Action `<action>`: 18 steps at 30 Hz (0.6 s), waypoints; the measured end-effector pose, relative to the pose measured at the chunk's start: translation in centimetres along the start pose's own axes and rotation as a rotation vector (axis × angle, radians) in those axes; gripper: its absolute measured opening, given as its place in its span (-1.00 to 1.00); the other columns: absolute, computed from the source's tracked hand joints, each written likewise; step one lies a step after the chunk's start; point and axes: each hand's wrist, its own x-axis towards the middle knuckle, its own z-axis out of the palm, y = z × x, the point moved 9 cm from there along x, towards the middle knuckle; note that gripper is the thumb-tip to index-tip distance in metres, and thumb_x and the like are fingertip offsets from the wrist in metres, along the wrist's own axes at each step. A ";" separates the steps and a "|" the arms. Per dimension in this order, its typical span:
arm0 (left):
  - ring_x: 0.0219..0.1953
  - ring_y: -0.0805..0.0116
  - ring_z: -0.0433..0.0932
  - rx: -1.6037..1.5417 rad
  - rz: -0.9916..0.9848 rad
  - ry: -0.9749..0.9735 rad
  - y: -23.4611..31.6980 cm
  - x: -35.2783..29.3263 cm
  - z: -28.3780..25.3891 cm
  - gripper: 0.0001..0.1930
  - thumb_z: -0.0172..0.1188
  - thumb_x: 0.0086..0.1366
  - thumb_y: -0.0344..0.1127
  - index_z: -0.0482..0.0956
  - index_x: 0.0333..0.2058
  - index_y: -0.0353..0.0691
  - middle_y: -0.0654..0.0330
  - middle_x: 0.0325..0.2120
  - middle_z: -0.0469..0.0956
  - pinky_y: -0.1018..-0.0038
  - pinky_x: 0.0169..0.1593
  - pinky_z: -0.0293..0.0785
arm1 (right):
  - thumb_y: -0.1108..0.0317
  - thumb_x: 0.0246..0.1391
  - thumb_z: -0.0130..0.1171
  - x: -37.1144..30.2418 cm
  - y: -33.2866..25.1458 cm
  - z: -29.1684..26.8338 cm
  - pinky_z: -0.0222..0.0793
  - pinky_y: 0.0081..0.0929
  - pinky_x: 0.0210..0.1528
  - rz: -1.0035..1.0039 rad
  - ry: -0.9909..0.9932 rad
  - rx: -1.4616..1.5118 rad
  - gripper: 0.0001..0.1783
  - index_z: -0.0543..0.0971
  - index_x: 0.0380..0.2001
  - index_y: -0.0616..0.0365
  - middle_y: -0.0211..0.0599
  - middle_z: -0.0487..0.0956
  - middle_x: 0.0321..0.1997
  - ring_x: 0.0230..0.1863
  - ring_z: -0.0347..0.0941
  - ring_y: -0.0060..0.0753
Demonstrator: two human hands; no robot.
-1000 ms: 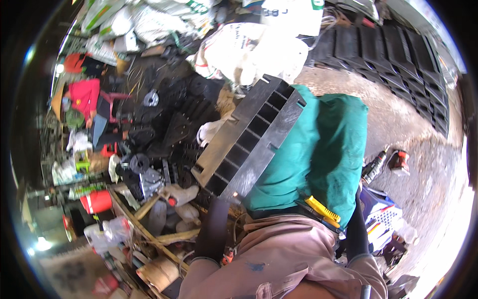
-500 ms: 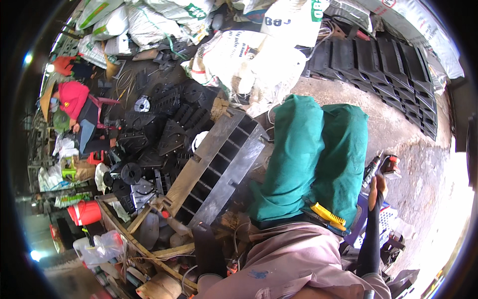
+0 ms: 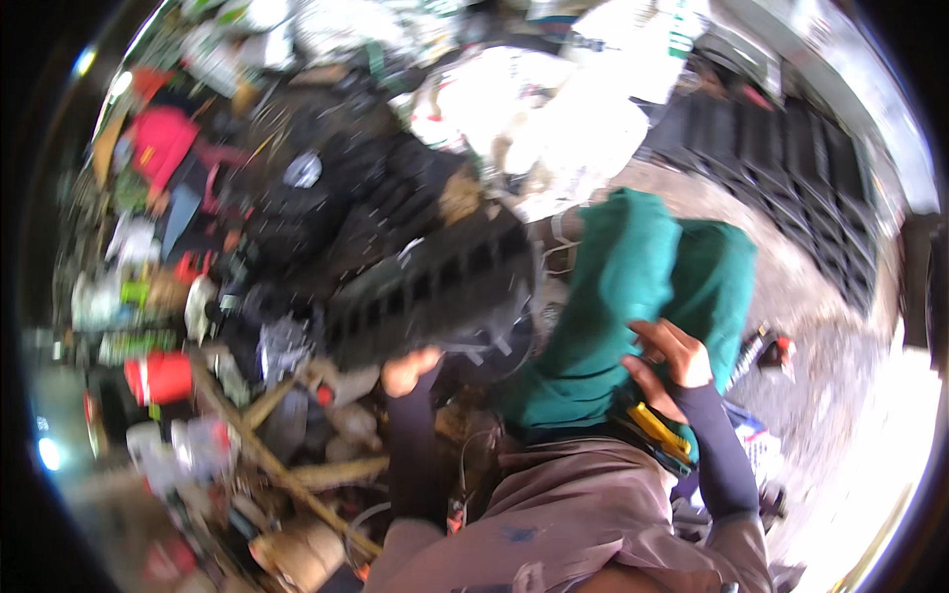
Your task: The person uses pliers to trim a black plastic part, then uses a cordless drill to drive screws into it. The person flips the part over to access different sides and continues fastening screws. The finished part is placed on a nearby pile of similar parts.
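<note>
My left hand (image 3: 410, 371) grips the lower edge of a long black plastic grid panel (image 3: 435, 287), which lies tilted across the scrap heap in front of me. My right hand (image 3: 664, 361), in a dark sleeve, rests with bent fingers on the green cloth (image 3: 603, 316) over my legs. A yellow-handled tool (image 3: 660, 433) sticks out just below that hand. The picture is blurred, so I cannot make out whether the right fingers pinch the cloth.
A heap of black plastic parts (image 3: 376, 198) lies beyond the panel, white sacks (image 3: 563, 128) behind it. Red containers (image 3: 158, 376), bottles and wooden sticks (image 3: 267, 455) crowd the left. Black crates (image 3: 791, 178) stand at the back right on bare ground (image 3: 840, 356).
The black panel has swung left and lower toward the heap, with my left hand now showing at its edge. My right hand came in from the right onto the green cloth.
</note>
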 end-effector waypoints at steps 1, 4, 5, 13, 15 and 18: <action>-0.35 0.27 0.60 -0.021 -0.012 0.032 -0.4 -0.7 -0.6 -0.71 0.19 0.18 -0.43 0.55 -0.12 -0.41 0.05 -0.27 0.59 0.42 -0.27 0.54 | 0.41 -0.13 0.33 -0.9 0.5 0.9 0.39 -0.42 -0.37 0.031 -0.056 -0.083 -0.57 0.51 -0.12 0.24 -0.22 0.48 -0.44 -0.48 0.44 -0.30; -0.44 0.30 0.58 0.014 -0.153 0.287 -1.9 -1.3 -4.6 -0.70 0.19 0.19 -0.31 0.56 -0.15 -0.39 0.08 -0.34 0.60 0.49 -0.36 0.50 | 0.24 -0.29 0.43 -5.4 2.9 3.2 0.40 -0.23 -0.39 0.178 -0.232 -0.359 -0.39 0.48 -0.09 0.13 -0.19 0.50 -0.34 -0.41 0.49 -0.12; -0.52 0.34 0.56 -0.098 -0.337 0.473 -3.5 -2.0 -6.7 -0.66 0.19 0.19 -0.20 0.56 -0.18 -0.36 0.11 -0.41 0.59 0.56 -0.44 0.46 | 0.21 -0.31 0.44 -7.1 3.3 4.0 0.39 -0.21 -0.34 0.192 -0.284 -0.432 -0.33 0.46 -0.05 0.14 -0.17 0.49 -0.30 -0.34 0.48 -0.11; -0.18 0.17 0.60 -0.255 0.095 0.584 5.3 3.4 -22.2 -0.66 0.11 0.27 -0.17 0.51 -0.10 -0.28 0.10 -0.20 0.59 0.28 -0.10 0.54 | 0.30 -0.36 0.34 -12.5 6.0 6.8 0.38 -0.22 -0.17 0.216 -0.290 -0.636 -0.35 0.43 -0.08 0.26 -0.13 0.46 -0.25 -0.18 0.42 -0.08; -0.12 0.13 0.58 -0.217 0.114 0.556 7.3 5.4 -27.7 -0.63 0.07 0.30 -0.14 0.50 -0.06 -0.29 0.08 -0.13 0.58 0.24 0.00 0.51 | 0.30 -0.35 0.33 -12.5 6.9 7.5 0.39 -0.22 -0.18 0.277 -0.348 -0.638 -0.43 0.44 -0.16 0.23 -0.13 0.47 -0.27 -0.19 0.42 -0.07; -0.05 0.15 0.55 -0.021 0.228 0.607 11.5 9.0 -36.6 -0.61 0.02 0.32 -0.16 0.50 -0.03 -0.34 0.06 -0.06 0.55 0.27 0.09 0.44 | 0.30 -0.34 0.32 -12.2 6.6 7.9 0.37 -0.17 -0.18 0.318 -0.338 -0.602 -0.54 0.40 -0.31 0.20 -0.09 0.47 -0.36 -0.25 0.44 -0.03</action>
